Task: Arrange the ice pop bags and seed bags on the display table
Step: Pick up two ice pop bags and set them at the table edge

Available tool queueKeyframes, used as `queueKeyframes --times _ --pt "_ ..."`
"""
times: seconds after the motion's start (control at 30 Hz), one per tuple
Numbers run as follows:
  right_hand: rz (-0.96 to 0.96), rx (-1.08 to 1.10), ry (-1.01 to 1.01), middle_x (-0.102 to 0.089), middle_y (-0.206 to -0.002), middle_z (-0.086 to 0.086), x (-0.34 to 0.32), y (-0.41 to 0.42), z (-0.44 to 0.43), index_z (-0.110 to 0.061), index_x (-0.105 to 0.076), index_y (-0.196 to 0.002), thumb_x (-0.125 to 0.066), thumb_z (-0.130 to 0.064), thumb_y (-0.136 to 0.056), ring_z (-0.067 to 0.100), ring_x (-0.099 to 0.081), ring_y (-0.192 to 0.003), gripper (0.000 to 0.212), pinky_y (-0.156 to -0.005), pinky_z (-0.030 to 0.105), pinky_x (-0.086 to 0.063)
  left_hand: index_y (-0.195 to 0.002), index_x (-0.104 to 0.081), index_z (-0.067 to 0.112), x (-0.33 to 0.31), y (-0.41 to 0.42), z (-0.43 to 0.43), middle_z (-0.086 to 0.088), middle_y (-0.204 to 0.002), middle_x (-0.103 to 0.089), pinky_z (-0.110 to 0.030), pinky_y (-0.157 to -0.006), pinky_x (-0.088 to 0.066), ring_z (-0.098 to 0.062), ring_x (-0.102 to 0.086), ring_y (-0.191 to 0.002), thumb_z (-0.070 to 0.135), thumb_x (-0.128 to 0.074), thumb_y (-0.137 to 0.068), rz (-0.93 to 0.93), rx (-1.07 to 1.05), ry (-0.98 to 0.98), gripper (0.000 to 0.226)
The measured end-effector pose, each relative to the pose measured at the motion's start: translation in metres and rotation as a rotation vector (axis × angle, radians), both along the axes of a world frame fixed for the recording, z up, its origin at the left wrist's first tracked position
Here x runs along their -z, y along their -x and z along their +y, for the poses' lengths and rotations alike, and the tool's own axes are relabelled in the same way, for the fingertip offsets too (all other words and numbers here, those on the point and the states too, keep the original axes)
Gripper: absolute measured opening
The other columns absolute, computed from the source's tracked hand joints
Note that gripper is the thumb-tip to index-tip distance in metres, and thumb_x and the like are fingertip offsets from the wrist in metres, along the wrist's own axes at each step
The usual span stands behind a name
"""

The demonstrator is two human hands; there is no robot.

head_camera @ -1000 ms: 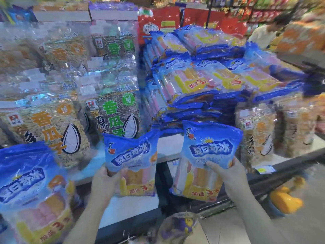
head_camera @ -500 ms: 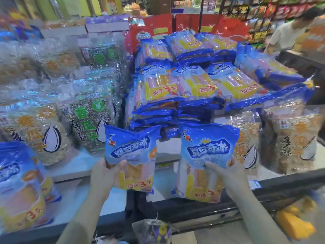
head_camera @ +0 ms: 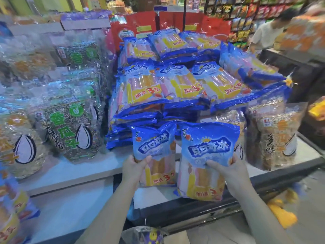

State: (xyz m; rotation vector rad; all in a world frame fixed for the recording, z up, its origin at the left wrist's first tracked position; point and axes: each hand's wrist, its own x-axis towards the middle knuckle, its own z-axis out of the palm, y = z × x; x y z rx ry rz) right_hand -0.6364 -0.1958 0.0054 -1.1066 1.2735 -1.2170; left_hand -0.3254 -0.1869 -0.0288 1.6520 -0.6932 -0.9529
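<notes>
Display table (head_camera: 73, 173) with white top, occupying the middle of the view; stock ordered here from largest to smallest.

(a) Stack of ice pop bags (head_camera: 175, 88), at 12 o'clock from the hands: flat blue packs piled many layers deep, clear windows showing yellow, orange and pink sticks above a yellow band. The top layer looks uneven, with some packs slanting off toward 2 o'clock.

(b) Seed bags: a green-lettered seed bag (head_camera: 70, 127) standing upright at 9 o'clock, with orange-lettered ones further left, and an orange-lettered seed bag (head_camera: 274, 134) upright at 3 o'clock. All are clear crinkled film printed with a white seed.

(c) Left-held ice pop bag (head_camera: 154, 152) and right-held ice pop bag (head_camera: 207, 159), both upright, labels facing the camera, side by side and touching or nearly so, held in front of the stack over the table's near edge.

(d) Left hand (head_camera: 133, 168), closed on the left edge of its bag at mid-height; right hand (head_camera: 228, 169), thumb across the front and fingers behind, clamped on its bag.

Step in hand, as judged: carrying two packs to the pile. The next move calls for lifting both toward 12 o'clock and laying them flat, windows up, on a level part of the stack; the slick film may slide on the slanted packs.
</notes>
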Motion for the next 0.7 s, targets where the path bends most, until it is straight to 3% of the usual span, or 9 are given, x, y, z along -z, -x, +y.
queueKeyframes --times 0.1,0.27,0.3,0.4,0.47,0.5,0.57,0.6,0.7 --pt "0.017 0.006 -0.013 -0.083 -0.098 -0.001 0.004 -0.001 -0.005 -0.016 -0.071 -0.107 -0.091 -0.005 -0.07 0.024 -0.08 -0.089 0.044 -0.076 0.04 -0.064 -0.1 -0.067 0.009 0.008 0.004 -0.01 -0.01 -0.097 -0.078 -0.038 -0.074 -0.061 -0.025 -0.075 -0.082 0.013 -0.085 -0.081 0.052 0.006 -0.014 0.026" --pt "0.0 0.008 -0.015 -0.083 -0.099 0.001 0.008 -0.011 -0.009 -0.015 -0.072 -0.107 -0.101 -0.043 -0.042 0.022 -0.08 -0.087 0.077 -0.074 0.038 -0.063 -0.105 -0.065 0.01 0.022 0.003 -0.014 -0.01 -0.1 -0.079 -0.046 -0.081 -0.063 -0.028 -0.077 -0.091 0.018 -0.087 -0.08 0.101 0.022 -0.027 0.034" --pt "0.006 0.006 -0.016 -0.083 -0.099 0.001 0.008 -0.014 -0.01 -0.014 -0.072 -0.109 -0.102 -0.04 -0.045 0.023 -0.08 -0.088 0.075 -0.072 0.036 -0.064 -0.104 -0.064 0.011 0.023 0.003 -0.014 -0.009 -0.101 -0.078 -0.044 -0.08 -0.062 -0.027 -0.076 -0.09 0.019 -0.087 -0.08 0.101 0.033 -0.028 0.034" --pt "0.025 -0.03 -0.006 -0.083 -0.095 -0.004 0.005 -0.019 -0.011 -0.014 -0.071 -0.109 -0.092 -0.005 -0.07 0.02 -0.08 -0.09 0.046 -0.067 0.026 -0.064 -0.102 -0.06 0.012 0.019 -0.001 -0.011 -0.005 -0.098 -0.074 -0.032 -0.067 -0.054 -0.018 -0.071 -0.082 0.026 -0.086 -0.082 0.062 0.053 -0.079 0.035" --pt "0.014 -0.062 -0.004 -0.083 -0.092 -0.006 0.004 -0.022 -0.012 -0.016 -0.07 -0.107 -0.092 -0.004 -0.07 0.019 -0.079 -0.09 0.044 -0.065 0.024 -0.063 -0.105 -0.057 0.012 0.02 -0.008 -0.006 -0.002 -0.1 -0.072 -0.026 -0.063 -0.05 -0.013 -0.069 -0.084 0.028 -0.084 -0.084 0.021 0.107 -0.106 0.037" --pt "0.004 -0.073 0.0 -0.083 -0.093 -0.006 0.003 -0.025 -0.012 -0.016 -0.07 -0.106 -0.096 -0.013 -0.065 0.019 -0.08 -0.089 0.049 -0.066 0.025 -0.063 -0.107 -0.056 0.014 0.021 -0.011 -0.002 0.0 -0.102 -0.071 -0.024 -0.064 -0.05 -0.013 -0.069 -0.088 0.028 -0.083 -0.085 -0.004 0.15 -0.104 0.037" --pt "-0.001 -0.078 -0.002 -0.083 -0.098 -0.001 0.002 -0.033 -0.012 -0.018 -0.071 -0.106 -0.101 -0.038 -0.049 0.021 -0.08 -0.088 0.068 -0.071 0.034 -0.064 -0.111 -0.057 0.023 0.024 -0.016 0.01 0.006 -0.106 -0.07 -0.018 -0.069 -0.051 -0.01 -0.069 -0.098 0.032 -0.079 -0.089 -0.053 0.226 -0.059 0.032" --pt "-0.004 -0.09 -0.014 -0.083 -0.099 0.0 0.002 -0.036 -0.013 -0.019 -0.071 -0.106 -0.101 -0.038 -0.049 0.022 -0.08 -0.089 0.067 -0.075 0.04 -0.064 -0.111 -0.057 0.027 0.026 -0.018 0.019 0.01 -0.108 -0.069 -0.012 -0.073 -0.049 -0.006 -0.067 -0.099 0.034 -0.076 -0.09 -0.097 0.244 -0.029 0.029" --pt "0.014 -0.121 -0.015 -0.083 -0.096 -0.005 0.004 -0.047 -0.014 -0.022 -0.07 -0.105 -0.092 -0.007 -0.07 0.021 -0.08 -0.09 0.044 -0.076 0.039 -0.065 -0.12 -0.054 0.027 0.049 -0.027 0.053 0.012 -0.124 -0.056 -0.012 -0.09 -0.038 -0.007 -0.052 -0.113 0.036 -0.073 -0.092 -0.444 0.295 -0.086 0.035"
